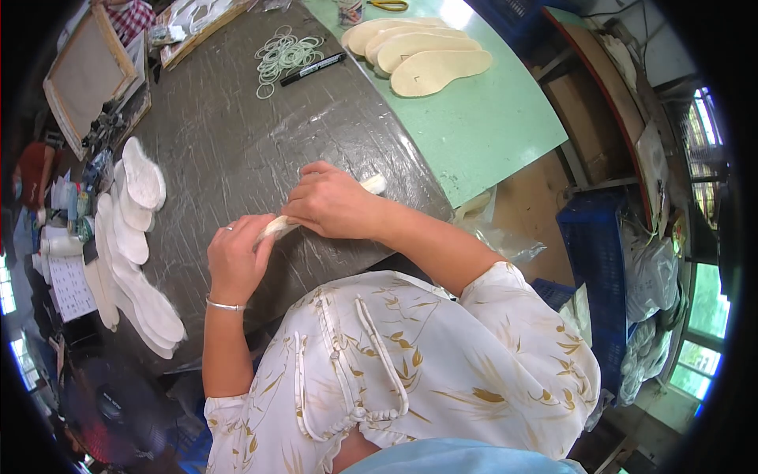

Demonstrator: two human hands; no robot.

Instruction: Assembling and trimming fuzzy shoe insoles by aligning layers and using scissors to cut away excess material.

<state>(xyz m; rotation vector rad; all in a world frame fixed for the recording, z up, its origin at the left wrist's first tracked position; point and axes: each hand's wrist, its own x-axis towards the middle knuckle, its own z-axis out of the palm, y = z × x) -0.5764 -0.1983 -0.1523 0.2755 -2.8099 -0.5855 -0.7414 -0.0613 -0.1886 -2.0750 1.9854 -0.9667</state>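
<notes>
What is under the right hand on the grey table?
A pale rolled insole pokes out both sides of the right hand; the left hand grips its other end. Its middle is covered, as is the grey table beneath.

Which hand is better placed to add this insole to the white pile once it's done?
Probably left. The left hand grips the near end of the pale insole and sits closer to the white insole stack at the table's left edge. The right hand lies over its middle, farther away.

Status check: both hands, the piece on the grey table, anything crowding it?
Left hand and right hand both gripping one pale rolled insole. Insole held just over grey table. White insole stack lies left, apart.
</notes>
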